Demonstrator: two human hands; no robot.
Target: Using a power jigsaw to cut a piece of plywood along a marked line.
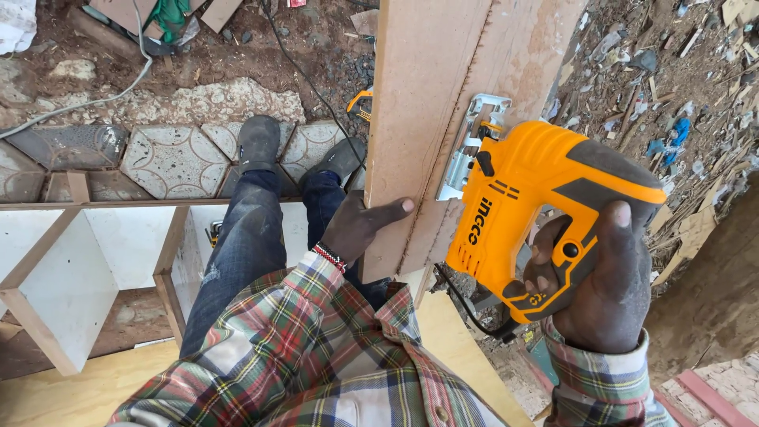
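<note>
The jigsaw [538, 213], orange with a dark grip, sits with its metal shoe [468, 150] flat against the board [427, 103], a long pale plank running from near centre to the far top of the view. The right hand [601, 292] is closed round the saw's handle, thumb over the top, fingers through the loop by the trigger. The saw looks fairly heavy and rigid, its moulded handle being the sure place to hold; its black cord [458, 296] hangs below. The board looks stiff and dusty-smooth, best steadied along its edge, which is where the left hand [360, 225] rests, fingers curled over the left edge and thumb laid across the face, pressing rather than clasping.

Below the left hand are the person's jeans and two dark shoes [259, 142] on patterned paving [174, 162]. To the left stands a white cabinet frame [55, 285]; a plywood sheet [79, 391] lies near. A cable [95, 99] crosses the far dirt, and rubble [680, 87] covers the right. The saw's hanging cord and the knees are closest to the board.
</note>
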